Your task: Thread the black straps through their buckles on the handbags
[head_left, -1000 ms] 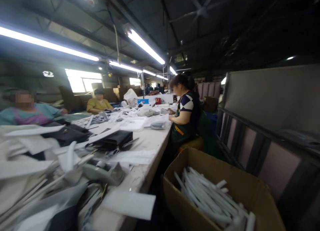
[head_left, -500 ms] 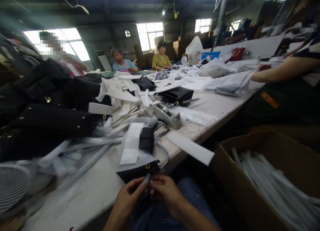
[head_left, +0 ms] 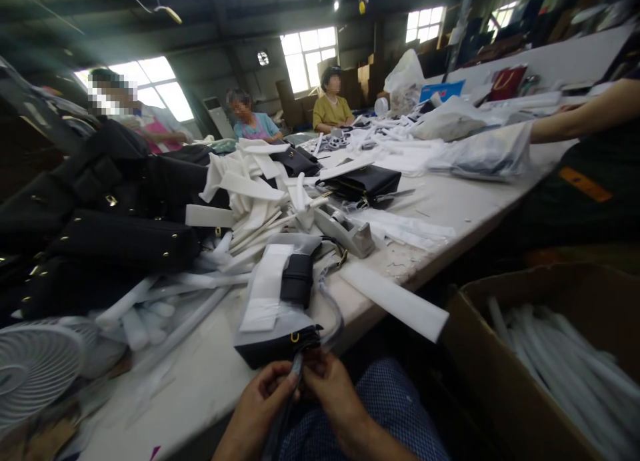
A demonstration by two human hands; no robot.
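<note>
A black handbag (head_left: 250, 352) lies at the near table edge, with a white foam strip (head_left: 269, 274) and translucent wrapping over it. A gold ring shows on its near side. From that bag a dark strap (head_left: 296, 366), partly covered in clear plastic, hangs down toward my lap. My left hand (head_left: 267, 394) is closed round the strap, thumb on top. My right hand (head_left: 327, 388) pinches close beside it, just below the bag's corner; its fingertips are partly hidden, and they seem to be on the same strap.
Black bags (head_left: 120, 241) are heaped at left, above a white fan (head_left: 35, 374). White foam pieces (head_left: 250, 194) and a tape dispenser (head_left: 345, 231) lie beyond. At right stands a cardboard box (head_left: 480, 328) of foam tubes. Several people sit around the table; one arm (head_left: 580, 121) reaches in.
The view has shifted slightly left, so the scene sits further right. Both hands stay at the strap by the bag's corner, with the right-hand fingers moved a little closer to the bag.
</note>
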